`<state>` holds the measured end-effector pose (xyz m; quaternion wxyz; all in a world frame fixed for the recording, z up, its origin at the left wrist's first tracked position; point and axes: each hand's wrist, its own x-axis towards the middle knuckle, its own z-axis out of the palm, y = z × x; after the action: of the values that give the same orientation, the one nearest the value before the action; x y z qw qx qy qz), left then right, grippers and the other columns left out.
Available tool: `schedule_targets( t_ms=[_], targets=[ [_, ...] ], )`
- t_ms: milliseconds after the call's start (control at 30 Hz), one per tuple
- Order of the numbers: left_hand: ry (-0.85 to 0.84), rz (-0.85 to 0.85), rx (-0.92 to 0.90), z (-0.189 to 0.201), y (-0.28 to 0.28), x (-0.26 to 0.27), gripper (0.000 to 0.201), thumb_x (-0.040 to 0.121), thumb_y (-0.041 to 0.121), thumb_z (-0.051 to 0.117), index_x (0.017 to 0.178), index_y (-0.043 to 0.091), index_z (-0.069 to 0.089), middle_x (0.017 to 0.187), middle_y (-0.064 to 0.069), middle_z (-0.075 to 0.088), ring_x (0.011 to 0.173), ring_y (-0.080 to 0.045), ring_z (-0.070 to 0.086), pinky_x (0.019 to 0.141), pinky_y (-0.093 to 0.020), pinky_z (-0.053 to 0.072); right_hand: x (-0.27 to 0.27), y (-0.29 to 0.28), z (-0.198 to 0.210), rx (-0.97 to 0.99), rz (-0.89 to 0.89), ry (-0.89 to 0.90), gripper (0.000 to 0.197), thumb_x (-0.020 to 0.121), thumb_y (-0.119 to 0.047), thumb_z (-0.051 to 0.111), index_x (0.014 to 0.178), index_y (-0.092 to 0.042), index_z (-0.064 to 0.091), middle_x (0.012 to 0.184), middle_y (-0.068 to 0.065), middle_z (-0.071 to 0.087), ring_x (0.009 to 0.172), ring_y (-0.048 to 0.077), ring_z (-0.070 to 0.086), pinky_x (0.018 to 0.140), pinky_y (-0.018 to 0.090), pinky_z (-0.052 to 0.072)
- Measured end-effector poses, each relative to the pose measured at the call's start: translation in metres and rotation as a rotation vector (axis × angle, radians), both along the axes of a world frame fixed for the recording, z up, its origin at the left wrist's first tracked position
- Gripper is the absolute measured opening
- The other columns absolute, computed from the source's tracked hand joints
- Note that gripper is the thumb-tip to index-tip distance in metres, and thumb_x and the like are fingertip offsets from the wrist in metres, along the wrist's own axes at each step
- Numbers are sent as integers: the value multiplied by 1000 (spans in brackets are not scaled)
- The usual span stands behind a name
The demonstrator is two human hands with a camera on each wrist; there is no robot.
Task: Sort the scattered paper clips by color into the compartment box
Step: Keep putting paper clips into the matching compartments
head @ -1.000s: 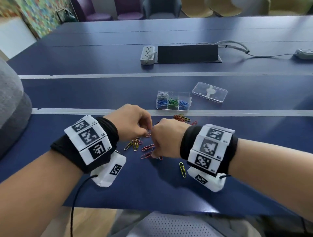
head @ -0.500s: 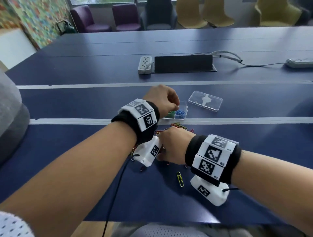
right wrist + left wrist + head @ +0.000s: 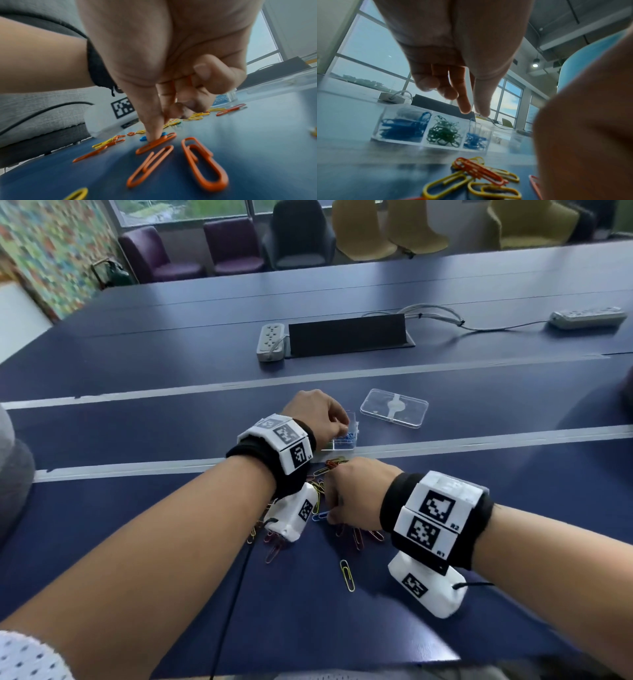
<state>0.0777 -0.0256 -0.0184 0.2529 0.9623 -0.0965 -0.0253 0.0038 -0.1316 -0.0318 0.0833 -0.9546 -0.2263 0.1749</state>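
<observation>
The clear compartment box (image 3: 346,440) lies past the clip pile, and the left wrist view shows blue clips (image 3: 402,128) and green clips (image 3: 444,133) in its cells. My left hand (image 3: 337,422) hovers over the box with thumb and fingers (image 3: 464,102) pointing down, a gap between them and nothing visible in it. My right hand (image 3: 346,494) is on the pile. Its index fingertip (image 3: 154,135) presses an orange clip (image 3: 155,145), and its curled fingers hold orange clips (image 3: 188,79). Orange and yellow clips (image 3: 471,175) lie scattered around.
The box's clear lid (image 3: 394,407) lies to the right of the box. A lone yellow clip (image 3: 347,575) sits nearer me. A power strip (image 3: 270,341) and a black flap (image 3: 347,335) are farther back. A blue clip (image 3: 143,138) lies behind my right index finger.
My left hand has left the pile and moved forward to the box, where its fingers have loosened. My right hand has stayed on the pile.
</observation>
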Motion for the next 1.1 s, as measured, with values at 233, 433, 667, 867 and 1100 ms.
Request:
schedule_targets(
  t_ms=[233, 433, 667, 867, 1100],
  targets=[
    [14, -89, -58, 12, 25, -21, 16, 83, 28, 68, 96, 21, 73, 79, 4, 67, 65, -1, 54, 73, -16, 42, 3, 1, 2, 25, 54, -32, 12, 76, -27, 69, 87, -25, 73, 84, -3, 66, 81, 22, 61, 70, 27, 51],
    [62, -71, 89, 14, 78, -40, 14, 83, 29, 67, 95, 25, 73, 81, 6, 68, 67, -1, 55, 71, -15, 44, -7, 8, 9, -176, 222, -144, 19, 76, -33, 57, 74, -16, 64, 70, 3, 52, 67, 30, 52, 55, 25, 42],
    [206, 0, 199, 3, 111, -55, 17, 81, 22, 69, 97, 23, 72, 82, 7, 66, 80, -9, 61, 84, -21, 48, 39, 3, 34, 4, -40, -268, 18, 80, -29, 59, 76, -16, 71, 73, 5, 62, 67, 25, 54, 67, 25, 48],
    [200, -48, 132, 1, 99, -60, 14, 81, 21, 68, 94, 20, 71, 93, 2, 72, 85, -10, 66, 84, -21, 50, 83, -9, 26, 64, -288, -254, 12, 81, -21, 66, 86, -16, 75, 90, 3, 71, 77, 19, 57, 70, 22, 41],
    [157, -122, 282, 2, 83, -61, 17, 85, 29, 63, 100, 24, 69, 97, 5, 71, 90, -12, 63, 79, -20, 44, 73, -4, 21, 63, -236, -264, 19, 85, -22, 56, 84, -19, 75, 90, 5, 72, 80, 26, 63, 74, 29, 51]
  ],
)
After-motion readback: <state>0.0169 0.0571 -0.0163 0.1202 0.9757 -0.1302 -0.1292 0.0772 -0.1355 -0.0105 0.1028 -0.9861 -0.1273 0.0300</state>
